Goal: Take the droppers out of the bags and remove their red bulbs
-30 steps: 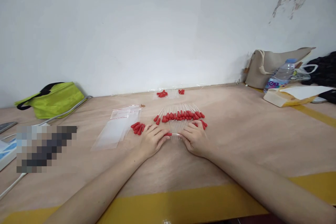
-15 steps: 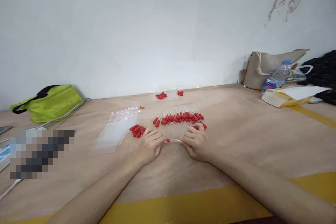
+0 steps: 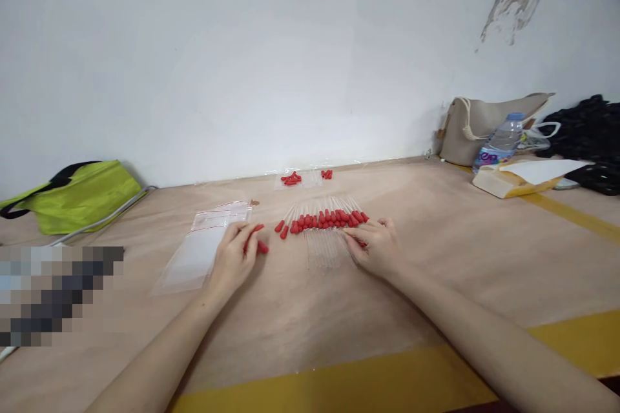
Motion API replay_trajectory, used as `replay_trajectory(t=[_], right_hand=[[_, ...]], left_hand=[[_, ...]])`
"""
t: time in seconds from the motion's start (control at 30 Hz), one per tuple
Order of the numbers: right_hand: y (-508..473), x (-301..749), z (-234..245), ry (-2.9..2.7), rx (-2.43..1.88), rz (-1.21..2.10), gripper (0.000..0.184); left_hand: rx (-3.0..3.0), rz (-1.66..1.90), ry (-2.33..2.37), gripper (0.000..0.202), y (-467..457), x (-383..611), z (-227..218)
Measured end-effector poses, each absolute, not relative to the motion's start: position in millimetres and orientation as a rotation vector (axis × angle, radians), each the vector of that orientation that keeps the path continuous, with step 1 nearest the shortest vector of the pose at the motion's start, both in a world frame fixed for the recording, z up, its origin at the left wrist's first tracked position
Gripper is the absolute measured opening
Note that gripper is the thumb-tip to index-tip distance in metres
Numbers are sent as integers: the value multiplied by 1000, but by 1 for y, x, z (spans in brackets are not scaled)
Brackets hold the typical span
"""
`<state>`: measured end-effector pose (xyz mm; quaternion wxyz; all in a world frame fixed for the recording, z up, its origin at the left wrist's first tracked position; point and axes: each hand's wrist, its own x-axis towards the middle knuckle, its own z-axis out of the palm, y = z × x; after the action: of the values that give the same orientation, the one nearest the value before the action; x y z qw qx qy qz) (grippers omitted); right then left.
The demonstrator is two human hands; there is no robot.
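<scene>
A row of glass droppers with red rubber bulbs (image 3: 322, 220) lies on the brown table, and bare glass tubes (image 3: 323, 250) lie just in front of it. My left hand (image 3: 233, 261) rests on a small heap of loose red bulbs (image 3: 259, 246), fingers curled over them. My right hand (image 3: 374, 245) lies at the right end of the row, fingers bent and touching the droppers there. What either hand grips is hidden by the fingers.
Clear zip bags (image 3: 203, 248) lie left of my left hand. More red bulbs on plastic (image 3: 290, 178) sit near the wall. A green bag (image 3: 72, 197) is at the left; a beige bag (image 3: 484, 126), water bottle (image 3: 498, 142) and box (image 3: 523, 177) at the right.
My hands held one dropper between them in front of the row. They have parted: the left went left to the loose bulbs, the right up to the row's right end.
</scene>
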<state>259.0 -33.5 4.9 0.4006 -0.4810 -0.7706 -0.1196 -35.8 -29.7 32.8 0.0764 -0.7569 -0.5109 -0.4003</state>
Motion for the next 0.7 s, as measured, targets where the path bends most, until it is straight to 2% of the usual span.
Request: replay_trajectory(t=[0.33,0.53,0.7], right_hand=[[-34,257,0,-1975,-1358,-495,20],[-38,252,-1,-2053,-1414,-466,19],[-42,249,2,-2121,-1436,-421,23]], left_hand=[[-2101,-1161,-1994,33,-11,-83,31],[-2176,-1013,-1976,25,-11,-82,31],[-2185,-823,-1951,26,-13,-80,34]])
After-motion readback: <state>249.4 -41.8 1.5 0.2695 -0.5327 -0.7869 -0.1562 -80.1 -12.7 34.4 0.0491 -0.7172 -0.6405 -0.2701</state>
